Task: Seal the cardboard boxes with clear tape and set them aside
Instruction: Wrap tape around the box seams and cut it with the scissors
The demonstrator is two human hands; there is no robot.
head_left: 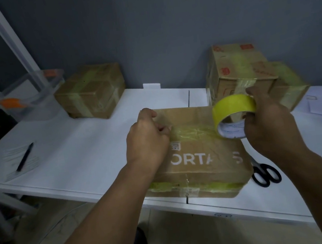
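Nearest: flat brown cardboard box with white letters at the front edge of the white table, yellowish clear tape across its top. Left hand on the box top, fingers curled, pinching down the tape end. Right hand above the box's right side, fingers clamped round the yellow tape roll. Black-handled scissors just right of the box. Black pen on paper far left. Two taped brown boxes behind: left, right.

Yellow tape roll, black scissors
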